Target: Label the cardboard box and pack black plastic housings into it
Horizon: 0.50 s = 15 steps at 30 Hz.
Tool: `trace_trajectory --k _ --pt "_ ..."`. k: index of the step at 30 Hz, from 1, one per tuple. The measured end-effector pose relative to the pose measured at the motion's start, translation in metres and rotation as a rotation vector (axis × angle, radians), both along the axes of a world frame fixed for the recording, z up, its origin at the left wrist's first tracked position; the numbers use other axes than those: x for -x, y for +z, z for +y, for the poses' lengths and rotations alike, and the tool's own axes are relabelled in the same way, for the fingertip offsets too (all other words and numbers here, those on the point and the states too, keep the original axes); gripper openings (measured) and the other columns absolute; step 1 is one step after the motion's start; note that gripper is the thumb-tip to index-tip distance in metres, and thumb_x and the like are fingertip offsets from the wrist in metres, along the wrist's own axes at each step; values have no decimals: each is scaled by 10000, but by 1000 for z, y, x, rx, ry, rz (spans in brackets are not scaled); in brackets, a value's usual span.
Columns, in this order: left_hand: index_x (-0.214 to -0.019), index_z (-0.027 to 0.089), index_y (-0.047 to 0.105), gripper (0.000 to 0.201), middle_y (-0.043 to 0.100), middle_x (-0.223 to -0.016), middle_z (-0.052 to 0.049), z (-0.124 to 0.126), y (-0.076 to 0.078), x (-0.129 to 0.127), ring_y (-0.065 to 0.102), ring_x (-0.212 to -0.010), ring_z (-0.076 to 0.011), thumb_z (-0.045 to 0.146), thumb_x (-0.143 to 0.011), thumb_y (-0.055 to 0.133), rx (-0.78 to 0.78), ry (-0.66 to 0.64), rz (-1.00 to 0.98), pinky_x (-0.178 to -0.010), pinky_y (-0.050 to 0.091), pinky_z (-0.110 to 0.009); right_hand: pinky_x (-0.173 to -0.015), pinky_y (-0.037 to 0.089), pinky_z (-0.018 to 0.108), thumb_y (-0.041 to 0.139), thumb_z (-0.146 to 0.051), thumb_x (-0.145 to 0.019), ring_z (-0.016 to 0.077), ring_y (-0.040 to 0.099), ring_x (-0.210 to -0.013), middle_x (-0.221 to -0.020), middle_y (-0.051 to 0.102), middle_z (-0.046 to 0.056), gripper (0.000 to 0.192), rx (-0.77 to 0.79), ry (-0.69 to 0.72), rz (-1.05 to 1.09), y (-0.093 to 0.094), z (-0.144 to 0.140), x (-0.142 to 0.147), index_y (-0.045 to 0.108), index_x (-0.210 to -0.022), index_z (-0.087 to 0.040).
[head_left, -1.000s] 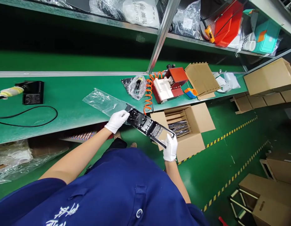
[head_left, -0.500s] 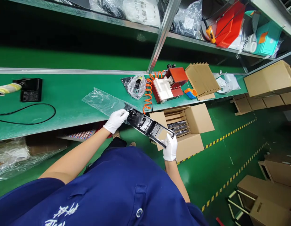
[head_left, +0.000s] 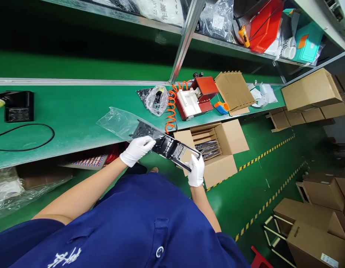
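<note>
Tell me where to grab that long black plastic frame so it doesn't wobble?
Probably by its two short ends, one from each side. The black plastic frame is long, thin and full of openings, so the middle gives little to hold. The left hand pinches the end going into the clear plastic bag; the right hand holds the open end.

- Long black plastic panel (head_left: 172, 149), ribbed with cut-out windows, tilts from ten o'clock down to four o'clock over the bench edge, its upper end inside the bag.
- Clear plastic bag (head_left: 120, 123), crinkled, lies flat on the green bench at ten o'clock of the panel.
</note>
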<state>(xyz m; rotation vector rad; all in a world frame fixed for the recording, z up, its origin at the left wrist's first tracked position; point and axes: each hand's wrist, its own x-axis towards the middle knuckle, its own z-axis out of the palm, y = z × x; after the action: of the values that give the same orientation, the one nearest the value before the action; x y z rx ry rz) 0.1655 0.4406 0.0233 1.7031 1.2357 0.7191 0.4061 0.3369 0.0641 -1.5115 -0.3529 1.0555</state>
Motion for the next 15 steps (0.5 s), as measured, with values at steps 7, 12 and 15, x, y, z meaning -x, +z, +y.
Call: trace_trajectory --k 7,12,15 --pt "-628 210 467 387 479 -609 11 -17 25 -41 433 -593 -139 465 -919 456 -11 -162 -53 -614 348 -283 -533 546 235 670 -382 -807 68 542 -515 -822 527 -51 418 -19 99 -173 3 5 25 601 -1194 -238" --pt "-643 206 514 358 551 -625 -17 -26 37 -62 462 -591 -143 394 -939 438 -168 -317 -5 -603 324 -293 -657 582 244 701 -361 -786 136 656 -807 -1078 658 46 454 -97 127 -173 -6 15 40 603 -1207 -222" --pt "-639 209 536 351 568 -609 -21 -38 32 -66 475 -570 -147 366 -943 453 -291 -443 65 -570 302 -302 -730 596 278 679 -368 -793 160 679 -882 -1076 688 54 540 -71 90 -91 -20 27 42 561 -1297 -214"
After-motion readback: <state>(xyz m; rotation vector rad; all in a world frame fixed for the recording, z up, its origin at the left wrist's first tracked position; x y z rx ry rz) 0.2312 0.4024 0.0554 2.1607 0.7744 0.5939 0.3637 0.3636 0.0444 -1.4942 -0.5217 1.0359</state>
